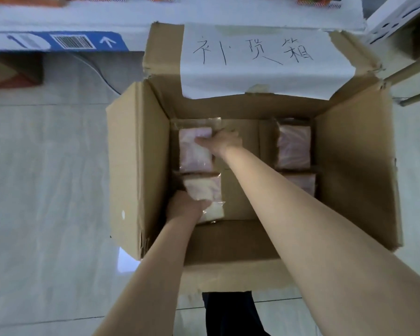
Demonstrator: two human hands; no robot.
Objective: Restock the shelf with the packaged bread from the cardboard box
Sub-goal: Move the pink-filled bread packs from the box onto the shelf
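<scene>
Head view: gripped near pack [206,190] of bread in left hand [186,207], far pack [194,154] in right hand [224,141], both low in box [138,166], probably to lift two together. Touched neither of two more packs [294,146] by right wall. Parked box just below shelf [204,13], seemingly for short reach.

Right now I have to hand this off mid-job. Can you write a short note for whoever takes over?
Left hand: grips the near-left bread pack.
Right hand: grips the far-left bread pack at its far right corner.
Both held packs are still down inside the open cardboard box.
The far-right bread pack and near-right bread pack lie untouched along the right wall; the near one is partly hidden by the right arm.
Left: lift the two held packs to the shelf beyond the box, then fetch the right pair.
</scene>
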